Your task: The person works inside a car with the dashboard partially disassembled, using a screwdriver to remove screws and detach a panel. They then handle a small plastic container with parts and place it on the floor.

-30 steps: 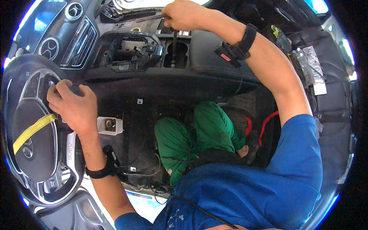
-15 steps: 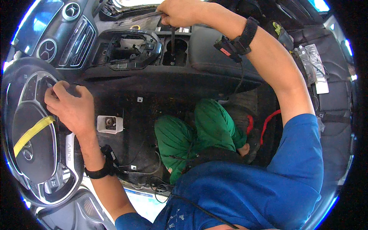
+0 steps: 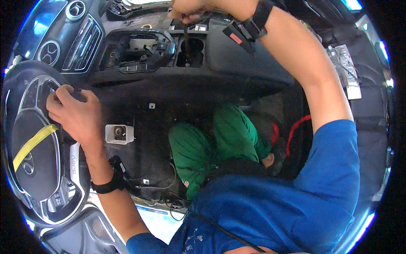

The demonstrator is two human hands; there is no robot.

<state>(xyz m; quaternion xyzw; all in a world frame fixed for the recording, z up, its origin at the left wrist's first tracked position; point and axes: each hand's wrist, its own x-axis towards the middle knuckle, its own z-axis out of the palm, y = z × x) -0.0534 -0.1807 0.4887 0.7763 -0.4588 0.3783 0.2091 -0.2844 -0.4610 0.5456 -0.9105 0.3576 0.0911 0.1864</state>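
At the top edge, my right hand (image 3: 192, 10) is closed on a ratchet wrench; the hand is smeared by motion and covers most of its handle. From under the hand the long dark extension bar (image 3: 186, 40) runs down into the cup holder (image 3: 196, 45) of the centre console. The bar's lower end meets the cup holder's floor. On the left, my left hand (image 3: 76, 114) curls its fingers over the rim of the steering wheel (image 3: 40, 204), near the upper spoke. A strip of yellow tape (image 3: 34, 144) crosses the wheel's hub.
The console's shifter opening (image 3: 144, 46) lies uncovered, left of the cup holder. A white plastic box (image 3: 109, 134) holding small dark parts sits on the floor, left of my green-trousered legs (image 3: 232, 131). Cables (image 3: 171, 201) trail below. A white tray (image 3: 354, 91) lies on the right seat.
My right hand has swung a little left and toward the top edge, turning the ratchet handle. The view has shifted slightly. My left hand keeps its place on the wheel.
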